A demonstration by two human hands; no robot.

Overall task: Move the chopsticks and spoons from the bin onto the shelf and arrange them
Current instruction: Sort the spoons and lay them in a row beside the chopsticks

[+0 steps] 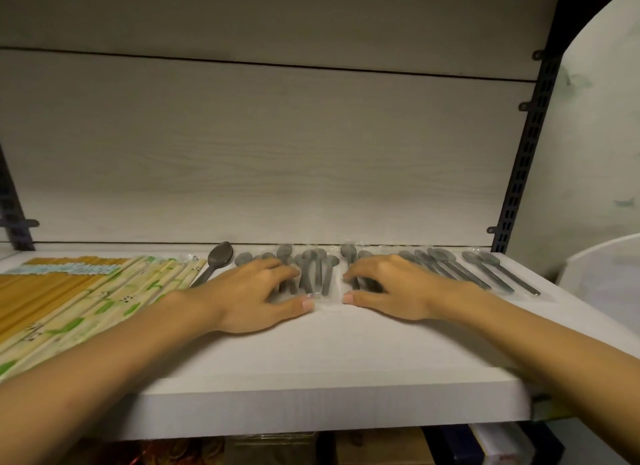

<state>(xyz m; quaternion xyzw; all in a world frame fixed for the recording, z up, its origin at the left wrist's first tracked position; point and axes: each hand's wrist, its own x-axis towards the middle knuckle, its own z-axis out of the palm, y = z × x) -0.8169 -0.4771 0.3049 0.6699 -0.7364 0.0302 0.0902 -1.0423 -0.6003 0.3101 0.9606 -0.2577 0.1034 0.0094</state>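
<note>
On the shelf: both hands lie over the wrapped spoons point(313, 268) in the middle of the white shelf point(311, 360), close to the back panel.
Left hand: the left hand point(252, 291) rests palm down, fingers spread and lightly curled over one cluster of packets, thumb flat on the shelf; it grips nothing and only presses.
Right hand: the right hand point(391, 288) mirrors it over the neighbouring packets, fingers curled loosely, thumb flat on the shelf, nothing clasped.
Spoons: more spoon packets point(485, 270) lie in a rough row to the right, handles toward the front; one bare, darker spoon point(216, 260) sits left of the cluster.
Chopsticks: chopstick packs point(69, 298) fill the left end of the shelf, laid side by side and slightly angled.
Bin: not in view.
Step in hand: judged to be squaring up the middle spoons, which overlap and point unevenly.
How to do it well: slide with flat fingers, not pinches, since the clear wrap looks slippery; fan the packets apart, set bowls level at the back, match the spacing on the right.
Risk: nudging the bare spoon into the chopsticks.
</note>
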